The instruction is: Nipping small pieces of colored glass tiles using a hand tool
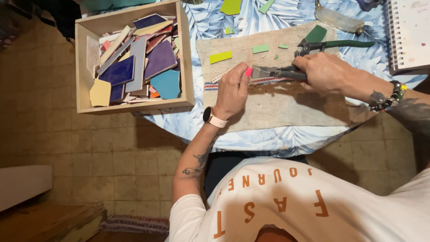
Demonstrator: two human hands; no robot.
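Note:
My right hand grips the dark handles of a metal tile nipper, whose jaws point left over a beige cloth mat. My left hand rests on the mat right beside the jaws, thumb and fingers pinched at them; a small piece seems held there but it is hidden. A watch is on that wrist. Small green tile bits and a yellow-green strip lie on the mat behind the hands. A second pair of green-handled pliers lies behind my right hand.
A wooden box with several coloured tile shards stands at the table's left edge. A spiral notebook lies far right, a clear glass-like object behind the mat. The blue leaf-patterned tablecloth hangs over the near edge; tiled floor to the left.

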